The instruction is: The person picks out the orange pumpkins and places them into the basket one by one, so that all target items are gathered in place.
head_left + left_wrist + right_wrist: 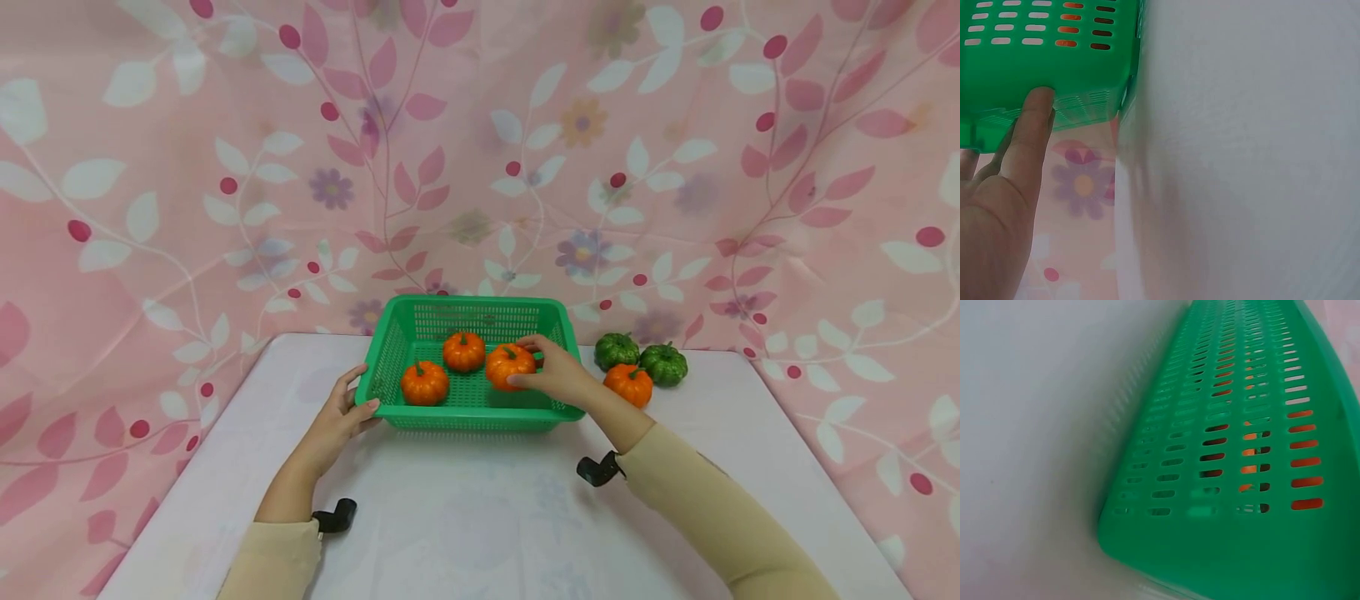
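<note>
A green slotted plastic basket (480, 413) stands on the white-covered table. My left hand (333, 427) holds its front left corner, thumb at the rim and fingers along the outer side; the left wrist view shows this hand (997, 219) against the basket wall (1041, 72). With thumb and fingers, my right hand (561, 375) grips a small orange pumpkin (507, 365) inside the basket's right part. Two more orange pumpkins, one near the front (424, 385) and one farther back (464, 352), lie in the basket. In the right wrist view the basket's side (1222, 550) hides this hand.
Right of the basket sit another orange pumpkin (628, 385) and two green pumpkins, one behind it (617, 350) and one beside it (664, 365). A pink floral cloth (465, 167) hangs behind the table (465, 517).
</note>
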### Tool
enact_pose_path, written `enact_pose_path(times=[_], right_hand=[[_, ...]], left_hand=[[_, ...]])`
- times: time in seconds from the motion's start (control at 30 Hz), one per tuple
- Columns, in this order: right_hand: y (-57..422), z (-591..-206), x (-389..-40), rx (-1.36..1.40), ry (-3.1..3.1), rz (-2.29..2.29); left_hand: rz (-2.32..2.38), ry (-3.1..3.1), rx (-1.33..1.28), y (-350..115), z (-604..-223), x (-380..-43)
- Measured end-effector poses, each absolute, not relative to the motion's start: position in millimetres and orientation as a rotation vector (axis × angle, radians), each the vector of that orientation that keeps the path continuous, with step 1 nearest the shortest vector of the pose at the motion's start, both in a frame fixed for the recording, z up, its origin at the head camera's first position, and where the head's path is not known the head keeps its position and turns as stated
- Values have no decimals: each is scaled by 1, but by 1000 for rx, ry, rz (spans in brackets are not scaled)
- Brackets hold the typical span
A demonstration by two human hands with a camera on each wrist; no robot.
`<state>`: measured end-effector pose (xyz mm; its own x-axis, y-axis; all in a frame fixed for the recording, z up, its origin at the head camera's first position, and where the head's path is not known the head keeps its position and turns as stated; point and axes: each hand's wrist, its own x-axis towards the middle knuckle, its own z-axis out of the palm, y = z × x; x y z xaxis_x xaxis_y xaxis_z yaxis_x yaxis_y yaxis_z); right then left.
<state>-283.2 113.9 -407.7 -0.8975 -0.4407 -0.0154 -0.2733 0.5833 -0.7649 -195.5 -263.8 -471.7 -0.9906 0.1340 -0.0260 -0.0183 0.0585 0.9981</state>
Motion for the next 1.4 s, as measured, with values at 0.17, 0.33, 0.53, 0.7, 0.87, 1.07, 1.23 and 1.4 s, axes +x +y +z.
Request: enact_pose_path(times=[0.17,0.33,0.53,0.7,0.87,1.07,1.23,1.4], right_hand=[[107,-408,-286,-585,2629,-1139],[101,-414,-292,-561,2641,-1084],[97,-422,-296,-553,2629,-1064],[94,-423,-298,-542,2611,-1041],[94,-426,-302,-516,2600,-1021],[94,-428,-307,-511,2588,-1005],[93,-428,-307,-523,2580,-993],[92,-432,-309,-531,2578,-970]], left_hand=[[2076,2200,120,-264,-471,-195],[2075,2200,117,-265,-472,-195],[2069,2206,119,-266,-474,-196],[2066,2210,126,-266,-474,-196],[2070,2207,123,-265,-474,-196],[2068,2206,119,-265,-474,-196],[2071,2202,117,-265,-474,-197],[2072,2201,110,-264,-473,-196]])
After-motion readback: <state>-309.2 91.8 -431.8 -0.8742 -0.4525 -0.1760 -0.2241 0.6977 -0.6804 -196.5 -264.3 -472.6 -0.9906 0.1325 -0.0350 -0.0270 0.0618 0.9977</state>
